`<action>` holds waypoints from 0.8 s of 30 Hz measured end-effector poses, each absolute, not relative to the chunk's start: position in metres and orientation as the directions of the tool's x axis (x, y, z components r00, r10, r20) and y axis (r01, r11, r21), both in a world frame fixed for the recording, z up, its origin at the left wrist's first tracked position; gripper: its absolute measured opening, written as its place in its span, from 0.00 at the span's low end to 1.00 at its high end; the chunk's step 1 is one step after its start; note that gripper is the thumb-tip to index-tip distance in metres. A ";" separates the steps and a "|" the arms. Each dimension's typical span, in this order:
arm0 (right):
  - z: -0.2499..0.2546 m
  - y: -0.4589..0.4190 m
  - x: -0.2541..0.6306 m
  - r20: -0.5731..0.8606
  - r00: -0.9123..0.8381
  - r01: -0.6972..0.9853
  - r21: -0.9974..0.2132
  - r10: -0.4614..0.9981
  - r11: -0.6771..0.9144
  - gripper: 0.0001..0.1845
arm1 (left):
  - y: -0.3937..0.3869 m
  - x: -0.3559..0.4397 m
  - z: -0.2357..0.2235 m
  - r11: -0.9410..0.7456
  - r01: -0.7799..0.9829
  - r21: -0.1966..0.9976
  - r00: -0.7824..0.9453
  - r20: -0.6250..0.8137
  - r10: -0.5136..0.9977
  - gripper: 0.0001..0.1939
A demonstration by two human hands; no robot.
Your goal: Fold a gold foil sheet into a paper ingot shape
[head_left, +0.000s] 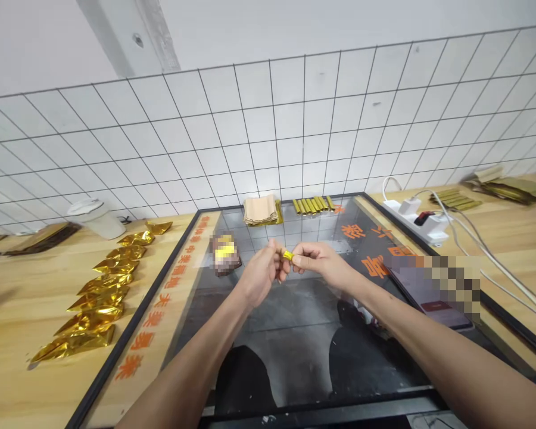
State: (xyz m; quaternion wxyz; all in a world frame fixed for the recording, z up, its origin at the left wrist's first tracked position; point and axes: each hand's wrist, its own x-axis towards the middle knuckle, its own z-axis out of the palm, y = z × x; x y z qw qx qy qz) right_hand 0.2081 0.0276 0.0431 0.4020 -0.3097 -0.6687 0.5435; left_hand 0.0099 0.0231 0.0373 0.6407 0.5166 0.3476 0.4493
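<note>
My left hand [263, 269] and my right hand [316, 258] meet over the middle of a dark glass panel [268, 333]. Between their fingertips is a small piece of gold foil paper [288, 255], pinched from both sides; the fingers cover most of it. Beyond the hands, a stack of tan paper sheets [259, 210] with gold beneath lies near the panel's far edge. To its right sits a row of rolled gold paper tubes [313, 205]. A small item with a yellow patch [224, 251], partly pixelated, is left of my left hand.
Folded gold foil ingots [89, 316] line the wooden table at left, with a lidded plastic cup [98, 217] behind. At right are a phone [429, 298], a white power strip [422, 223] with trailing cables, and stacked gold paper [509, 186]. A tiled wall [290, 131] stands behind.
</note>
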 end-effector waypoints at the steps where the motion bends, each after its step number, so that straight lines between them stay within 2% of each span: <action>1: 0.042 0.027 0.208 0.192 -0.483 -0.022 -0.978 0.854 0.208 0.24 | 0.023 0.011 0.035 0.085 -0.246 0.966 0.358 0.009 0.934 0.35; 4: 0.039 0.026 0.208 0.170 -0.476 -0.017 -0.983 0.863 0.184 0.23 | 0.022 0.011 0.029 0.069 -0.231 0.971 0.334 0.012 0.943 0.37; 9: 0.038 0.023 0.206 0.156 -0.471 0.005 -0.984 0.868 0.180 0.25 | 0.018 0.010 0.027 -0.123 0.013 0.992 0.288 0.114 0.951 0.32; 15: 0.038 0.019 0.204 0.147 -0.509 -0.028 -0.988 0.848 0.155 0.25 | 0.013 0.008 0.031 -0.075 -0.048 0.996 0.310 0.086 0.947 0.29; 19: 0.037 0.019 0.203 0.169 -0.492 -0.019 -0.983 0.854 0.184 0.27 | 0.009 0.006 0.032 -0.323 0.162 0.932 0.266 0.273 0.924 0.25; 24: 0.035 0.020 0.204 0.188 -0.452 0.030 -0.974 0.872 0.225 0.26 | 0.009 0.005 0.027 -0.317 0.212 0.925 0.251 0.261 0.932 0.20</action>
